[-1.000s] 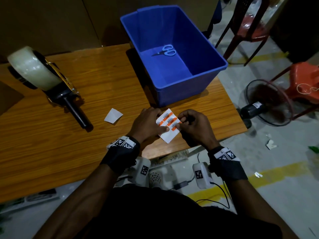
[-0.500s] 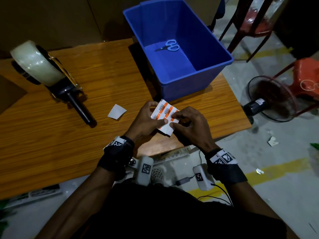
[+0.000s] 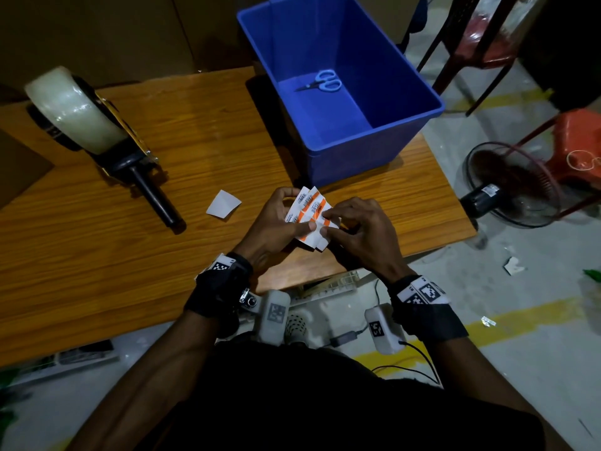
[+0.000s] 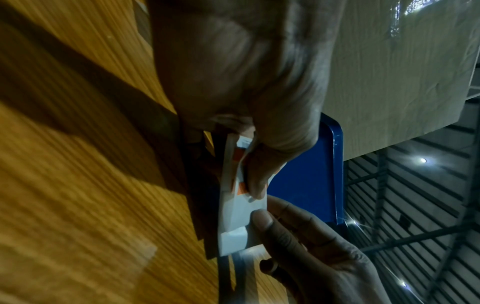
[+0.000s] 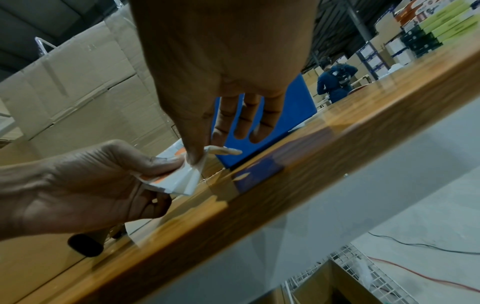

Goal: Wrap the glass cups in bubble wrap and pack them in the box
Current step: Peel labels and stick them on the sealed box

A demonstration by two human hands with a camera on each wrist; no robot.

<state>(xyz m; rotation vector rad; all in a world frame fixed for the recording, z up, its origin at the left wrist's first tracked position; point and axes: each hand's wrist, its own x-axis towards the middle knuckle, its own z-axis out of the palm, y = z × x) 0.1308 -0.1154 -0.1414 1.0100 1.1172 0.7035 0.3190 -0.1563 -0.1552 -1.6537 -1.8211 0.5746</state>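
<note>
While the left hand (image 3: 276,222) held a small sheet of barcode labels (image 3: 309,213) above the near edge of the desk (image 3: 130,255), its thumb lay across the sheet's face and its fingers curled behind it. The sheet was white with orange bands and printed barcodes. The right hand (image 3: 361,236) met it from the other side, thumb and forefinger pinching the sheet's right corner, where a white edge (image 5: 192,176) stood bent away from the rest. In the right wrist view the other 3 fingers (image 5: 244,121) of that hand hung straight and held nothing.

Just beyond the hands stood a blue plastic box (image 3: 406,138), open at the top, its near wall close to the labels. Inside it, on the floor of the box toward the far end, lay 1 pair of scissors (image 3: 320,83) with light blue handles. No glass cup or bubble wrap showed in any view.

To the left of the hands a small white scrap of paper (image 3: 223,204) lay flat on the desk. Farther left lay a tape dispenser (image 3: 107,138) carrying a large roll of clear tape, its black handle pointing toward the near edge. Cardboard (image 4: 402,61) stood behind the desk. On the floor to the right sat a fan (image 3: 510,187) and red plastic chairs (image 3: 575,141).
</note>
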